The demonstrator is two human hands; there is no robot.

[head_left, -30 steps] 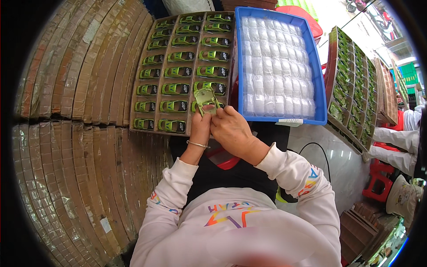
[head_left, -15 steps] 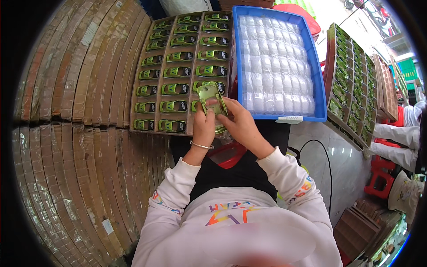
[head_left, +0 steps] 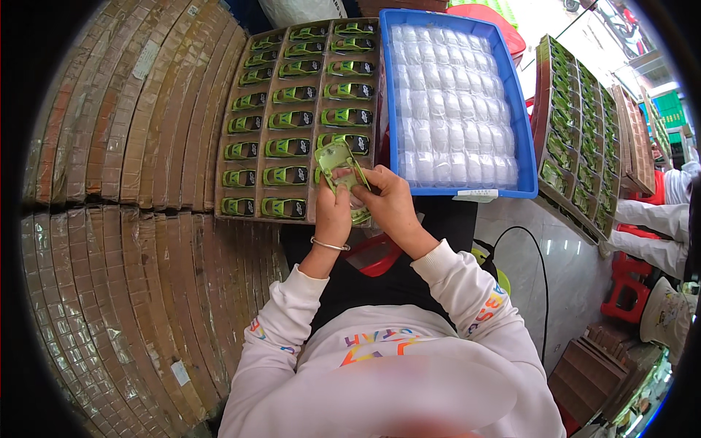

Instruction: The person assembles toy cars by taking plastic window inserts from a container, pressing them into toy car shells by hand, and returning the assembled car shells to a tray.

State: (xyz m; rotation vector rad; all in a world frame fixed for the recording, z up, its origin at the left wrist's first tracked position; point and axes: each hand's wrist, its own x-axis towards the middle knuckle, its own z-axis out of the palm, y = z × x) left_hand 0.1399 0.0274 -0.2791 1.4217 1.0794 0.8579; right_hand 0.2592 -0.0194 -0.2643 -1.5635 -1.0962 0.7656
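Between my two hands is a green toy car body shell (head_left: 334,155), held up over the near right part of a divided cardboard tray (head_left: 312,109). My left hand (head_left: 334,214) grips its lower left edge, fingers closed. With thumb and fingers pinched, my right hand (head_left: 391,201) holds the shell's right side. The shell's window openings show through to my fingers. Rows of green toy cars with dark hoods (head_left: 285,175) fill the tray's compartments. Part of the tray's near right corner is hidden behind my hands.
A blue plastic bin (head_left: 389,95) of white wrapped pieces (head_left: 445,109) adjoins the tray on the right. Stacked cardboard trays (head_left: 109,292) line the left side. Another tray of green parts (head_left: 573,139) stands farther right, near a red stool (head_left: 624,292) and another person's legs (head_left: 650,226).
Both hands have shifted slightly left with the car shell, which is now tilted a little differently. My right forearm has moved left too. The trays and bin stay put.
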